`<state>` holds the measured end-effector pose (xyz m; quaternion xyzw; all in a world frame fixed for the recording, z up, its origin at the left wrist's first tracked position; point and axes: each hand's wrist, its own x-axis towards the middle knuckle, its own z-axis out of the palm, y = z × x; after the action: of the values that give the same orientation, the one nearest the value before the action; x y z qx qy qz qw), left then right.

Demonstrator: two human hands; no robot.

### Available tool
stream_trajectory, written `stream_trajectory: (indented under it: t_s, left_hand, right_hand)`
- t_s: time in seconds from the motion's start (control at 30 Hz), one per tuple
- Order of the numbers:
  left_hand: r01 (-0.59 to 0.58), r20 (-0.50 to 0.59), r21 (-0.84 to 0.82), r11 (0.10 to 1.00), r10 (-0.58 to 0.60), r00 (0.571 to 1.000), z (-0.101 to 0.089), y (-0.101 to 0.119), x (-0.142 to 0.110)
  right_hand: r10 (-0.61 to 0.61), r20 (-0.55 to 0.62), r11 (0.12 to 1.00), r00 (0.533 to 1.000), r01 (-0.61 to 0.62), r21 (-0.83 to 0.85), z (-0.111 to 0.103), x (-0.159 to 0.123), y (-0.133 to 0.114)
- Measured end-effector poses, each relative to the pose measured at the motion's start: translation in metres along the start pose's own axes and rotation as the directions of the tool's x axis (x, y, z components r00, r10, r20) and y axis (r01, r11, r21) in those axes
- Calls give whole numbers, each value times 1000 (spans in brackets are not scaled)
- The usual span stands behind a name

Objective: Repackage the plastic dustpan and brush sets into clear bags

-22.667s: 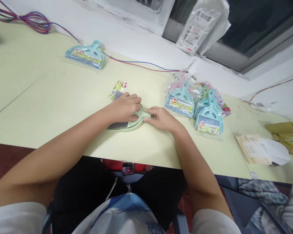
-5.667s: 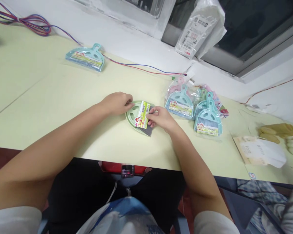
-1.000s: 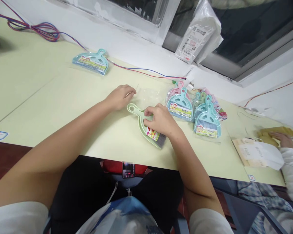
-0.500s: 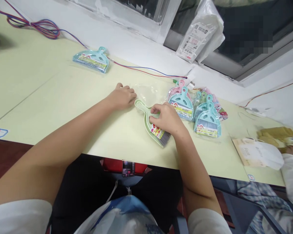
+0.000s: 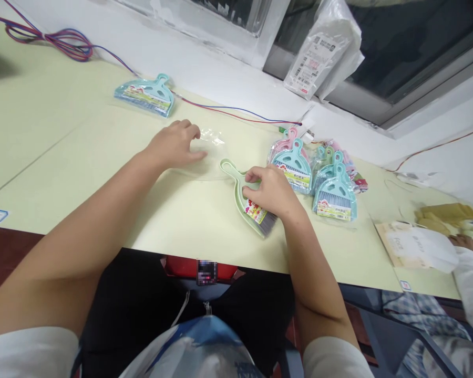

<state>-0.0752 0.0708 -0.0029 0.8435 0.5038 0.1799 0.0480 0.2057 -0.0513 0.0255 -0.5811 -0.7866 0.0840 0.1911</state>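
My right hand (image 5: 271, 193) grips a pale green mini dustpan and brush set (image 5: 242, 198) with a colourful label, lying on the cream table (image 5: 79, 152); its handle points up-left. My left hand (image 5: 176, 144) rests with fingers curled on a clear plastic bag (image 5: 208, 157) lying flat just left of the dustpan's handle.
A pile of bagged blue, green and pink dustpan sets (image 5: 319, 176) lies right of my right hand. One bagged blue set (image 5: 145, 94) lies far left by red and blue wires (image 5: 55, 44). Another person's hand (image 5: 463, 242) and paper packets (image 5: 418, 244) are at the right edge.
My left hand has slid left and back, dragging the clear bag flat. My right hand keeps the green dustpan set almost still.
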Motion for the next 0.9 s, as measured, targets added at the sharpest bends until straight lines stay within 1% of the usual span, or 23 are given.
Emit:
stream_trajectory:
  t_s: [0.1, 0.13, 0.2, 0.33, 0.47, 0.53, 0.63, 0.77, 0.83, 0.9]
  left_hand:
    - [-27, 156, 25, 999, 23, 988, 1, -8, -2]
    - [-33, 186, 34, 999, 26, 982, 2, -8, -2]
    - [-59, 210, 56, 997, 46, 977, 4, -6, -1]
    - [-109, 214, 64, 992, 93, 972, 11, -2, 1]
    - [-169, 176, 63, 984, 156, 972, 18, 0, 3]
    - [-175, 150, 92, 980, 160, 976, 20, 1, 2]
    - [-115, 120, 123, 986, 100, 988, 20, 0, 2]
    - [34, 180, 79, 996, -48, 982, 21, -6, 2]
    - [66, 182, 68, 996, -77, 980, 21, -10, 3]
    - [70, 181, 52, 996, -78, 980, 20, -14, 5]
  right_hand:
    - [1, 9, 1000, 1000, -1, -7, 0, 0, 0]
    - [4, 11, 1000, 1000, -4, -9, 1, 0, 0]
    - [11, 17, 1000, 1000, -11, -12, 0, 0, 0]
    - [21, 29, 1000, 999, -21, -17, 1, 0, 0]
    - [12, 39, 1000, 999, -11, -29, 3, 0, -1]
    - [8, 44, 999, 999, -7, -34, 4, 0, -2]
    - [7, 49, 999, 999, -6, -37, 5, 0, -2]
    - [11, 56, 999, 998, -9, -46, 5, 0, -2]
    - [13, 60, 999, 998, -10, -48, 5, 0, -2]
    - [15, 64, 999, 998, -12, -48, 5, 0, -2]
